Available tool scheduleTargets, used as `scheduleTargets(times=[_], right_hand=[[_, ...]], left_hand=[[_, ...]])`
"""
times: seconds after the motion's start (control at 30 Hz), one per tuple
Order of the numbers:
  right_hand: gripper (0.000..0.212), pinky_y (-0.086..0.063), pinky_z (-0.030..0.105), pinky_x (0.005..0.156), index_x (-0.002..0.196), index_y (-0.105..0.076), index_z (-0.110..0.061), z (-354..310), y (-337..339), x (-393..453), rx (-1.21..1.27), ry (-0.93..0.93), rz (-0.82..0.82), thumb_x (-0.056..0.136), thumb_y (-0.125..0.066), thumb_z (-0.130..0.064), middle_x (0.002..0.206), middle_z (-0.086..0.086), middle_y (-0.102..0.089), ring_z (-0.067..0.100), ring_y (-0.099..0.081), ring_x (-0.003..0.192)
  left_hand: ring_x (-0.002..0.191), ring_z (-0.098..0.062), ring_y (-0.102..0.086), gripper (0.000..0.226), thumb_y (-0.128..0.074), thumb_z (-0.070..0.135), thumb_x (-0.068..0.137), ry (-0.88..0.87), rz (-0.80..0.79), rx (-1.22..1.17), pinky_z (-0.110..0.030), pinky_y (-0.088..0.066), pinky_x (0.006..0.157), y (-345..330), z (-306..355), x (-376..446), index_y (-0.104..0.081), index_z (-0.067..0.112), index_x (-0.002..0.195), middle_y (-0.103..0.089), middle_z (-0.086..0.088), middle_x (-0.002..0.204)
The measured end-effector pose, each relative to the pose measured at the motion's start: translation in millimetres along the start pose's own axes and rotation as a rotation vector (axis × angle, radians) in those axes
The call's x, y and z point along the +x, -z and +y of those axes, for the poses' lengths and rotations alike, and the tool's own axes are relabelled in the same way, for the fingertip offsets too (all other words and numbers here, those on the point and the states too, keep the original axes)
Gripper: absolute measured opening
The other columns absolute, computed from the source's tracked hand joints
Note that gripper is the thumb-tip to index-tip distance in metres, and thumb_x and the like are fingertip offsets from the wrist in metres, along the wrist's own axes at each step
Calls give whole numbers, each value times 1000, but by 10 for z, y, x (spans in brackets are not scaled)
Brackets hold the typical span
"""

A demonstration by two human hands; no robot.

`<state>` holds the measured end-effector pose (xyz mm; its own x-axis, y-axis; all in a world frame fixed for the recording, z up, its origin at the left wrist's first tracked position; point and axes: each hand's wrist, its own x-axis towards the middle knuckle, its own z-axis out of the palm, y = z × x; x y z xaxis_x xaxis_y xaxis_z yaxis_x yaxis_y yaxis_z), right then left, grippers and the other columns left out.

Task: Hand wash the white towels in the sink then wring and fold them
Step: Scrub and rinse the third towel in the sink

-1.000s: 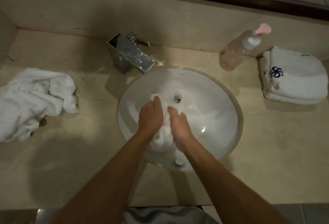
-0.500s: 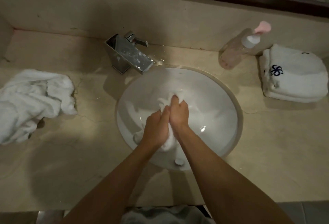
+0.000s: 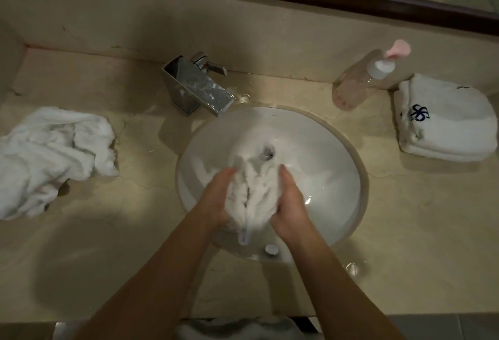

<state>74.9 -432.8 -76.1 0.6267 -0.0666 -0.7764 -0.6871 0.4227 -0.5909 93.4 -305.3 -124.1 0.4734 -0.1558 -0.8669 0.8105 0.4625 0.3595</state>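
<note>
White towel (image 3: pixel 253 193): bunched between both palms; long axis runs toward drain
Left hand (image 3: pixel 216 199): fingers grasping it
Right hand (image 3: pixel 293 202): likewise

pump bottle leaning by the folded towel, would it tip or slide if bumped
The pump bottle probably tips easily: it already leans on the folded towel. It looks nearly empty, so likely light. The countertop near the sink shows water, so it may slide.

Beige stone counter (image 3: pixel 405 218) with inset white sink (image 3: pixel 324 156); on it, a chrome faucet (image 3: pixel 197 88), crumpled towel (image 3: pixel 51 156) at left, tilted pump bottle (image 3: pixel 370 77) beside folded monogrammed towel (image 3: pixel 445 121) at right
</note>
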Motion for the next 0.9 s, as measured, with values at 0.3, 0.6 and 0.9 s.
scheduleTargets(times=[0.3,0.6,0.9], right_hand=[[67,-53,48,92,104,-66,-10,32,-305,357,-654,297,229,79,-33,-62,100,14,-73,34,-68,97],[60,-51,47,95,111,-66,-10,-203,-420,501,-549,252,291,84,-37,-54,107,15,-71,36,-66,105],[49,-47,43,108,138,-49,-23,-243,273,294,-616,266,-31,97,-58,-47,134,2,-61,18,-59,121]], left_hand=[[97,-25,-66,50,-43,53,94,-519,355,461,-37,-50,92,-348,-98,-142,-67,11,109,-70,-9,103],[69,-16,-66,37,-44,30,103,-579,200,662,-22,-50,60,-447,109,-202,-70,10,85,-69,-4,73],[81,-21,-69,21,-54,12,89,-494,260,408,-33,-55,73,-116,224,-230,-70,22,81,-73,-1,83]])
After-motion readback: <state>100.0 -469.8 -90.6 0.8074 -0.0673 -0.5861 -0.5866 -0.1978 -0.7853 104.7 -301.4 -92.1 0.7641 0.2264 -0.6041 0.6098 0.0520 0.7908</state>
